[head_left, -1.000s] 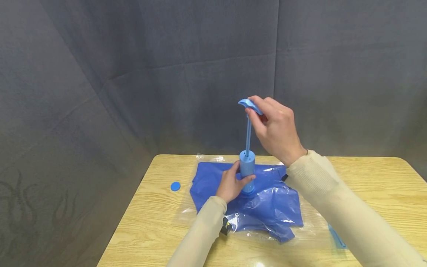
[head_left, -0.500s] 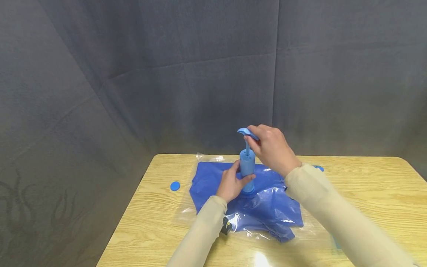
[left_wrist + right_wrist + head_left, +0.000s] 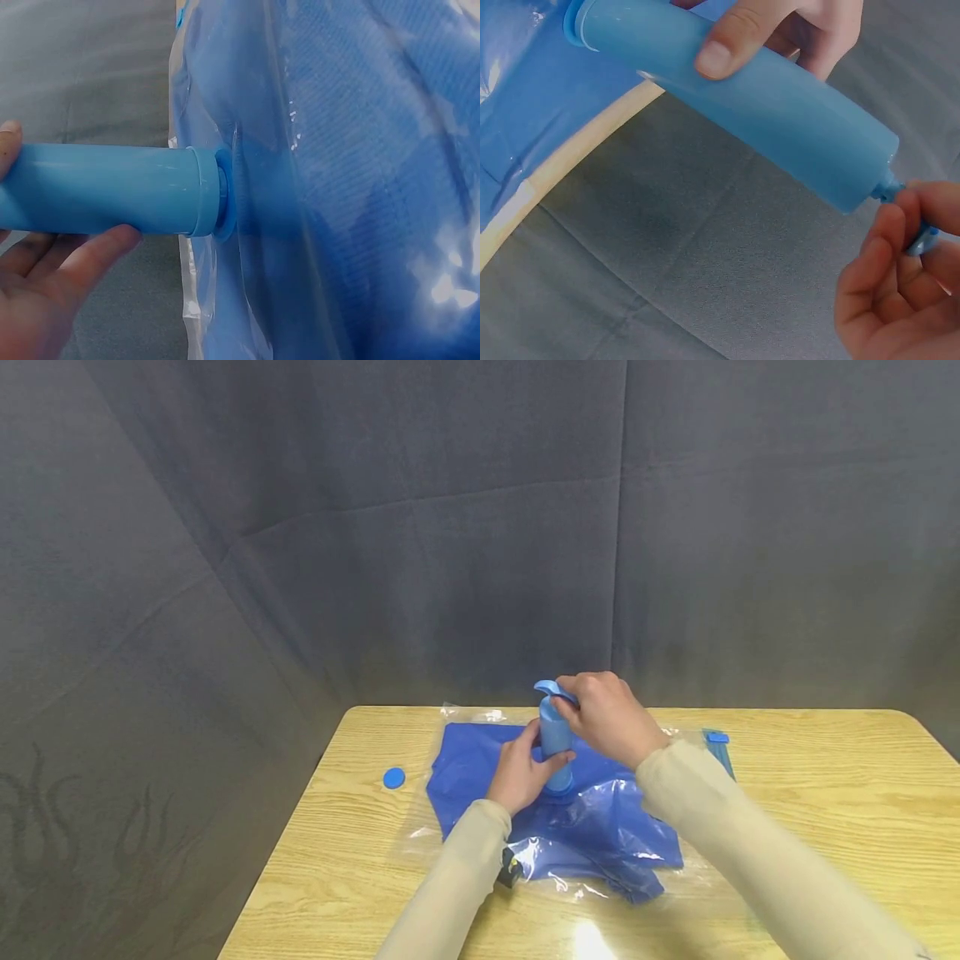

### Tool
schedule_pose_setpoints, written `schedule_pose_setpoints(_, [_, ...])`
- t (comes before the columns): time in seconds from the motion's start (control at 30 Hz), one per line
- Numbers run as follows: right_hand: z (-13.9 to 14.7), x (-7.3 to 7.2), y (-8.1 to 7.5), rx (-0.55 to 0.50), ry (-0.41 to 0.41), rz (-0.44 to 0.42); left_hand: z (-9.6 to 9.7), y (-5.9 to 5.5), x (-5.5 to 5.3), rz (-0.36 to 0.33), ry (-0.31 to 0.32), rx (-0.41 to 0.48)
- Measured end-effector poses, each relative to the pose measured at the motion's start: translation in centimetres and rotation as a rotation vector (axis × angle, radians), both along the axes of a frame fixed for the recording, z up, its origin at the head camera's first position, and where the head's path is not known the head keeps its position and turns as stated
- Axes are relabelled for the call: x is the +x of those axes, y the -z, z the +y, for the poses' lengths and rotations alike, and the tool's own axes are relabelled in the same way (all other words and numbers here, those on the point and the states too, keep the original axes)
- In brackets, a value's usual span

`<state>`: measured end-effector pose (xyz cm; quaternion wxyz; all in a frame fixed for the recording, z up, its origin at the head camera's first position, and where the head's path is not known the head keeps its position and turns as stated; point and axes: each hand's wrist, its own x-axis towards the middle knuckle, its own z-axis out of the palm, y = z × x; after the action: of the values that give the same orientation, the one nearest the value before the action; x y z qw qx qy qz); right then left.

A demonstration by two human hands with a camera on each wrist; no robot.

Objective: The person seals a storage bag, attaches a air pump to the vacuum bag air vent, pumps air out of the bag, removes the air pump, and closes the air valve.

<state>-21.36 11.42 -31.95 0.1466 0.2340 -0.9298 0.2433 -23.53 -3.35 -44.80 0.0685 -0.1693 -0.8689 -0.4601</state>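
A light blue hand pump (image 3: 557, 735) stands upright on a clear plastic vacuum bag (image 3: 420, 835) with folded blue fabric (image 3: 472, 760) inside. My left hand (image 3: 519, 772) grips the pump's barrel, thumb on the near side. In the left wrist view the barrel's collar (image 3: 199, 191) sits right at the round blue valve (image 3: 228, 193) of the bag. My right hand (image 3: 611, 714) holds the pump's curved handle (image 3: 553, 690), low over the barrel top. Only a short bit of the rod (image 3: 887, 189) shows between barrel and handle in the right wrist view.
A round blue cap (image 3: 393, 778) lies on the wooden table (image 3: 330, 827) left of the bag. A blue slider clip (image 3: 717, 738) is at the bag's right edge. A small black object (image 3: 510, 867) lies beside my left sleeve. Grey cloth (image 3: 450, 568) hangs behind the table.
My right hand has moved down with the pump handle, and the long rod has slid almost wholly into the barrel. The left hand has stayed on the barrel.
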Motion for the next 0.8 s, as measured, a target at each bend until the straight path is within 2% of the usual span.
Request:
schedule_pose_setpoints(0.43, [-0.13,-0.01,0.28,-0.013,0.002,0.023,-0.22,-0.05,-0.04,0.021,-0.007,-0.012])
schedule_pose_setpoints(0.8, [0.01,0.39,0.31,0.011,0.004,0.086,-0.09,-0.30,0.29,0.022,-0.002,-0.001])
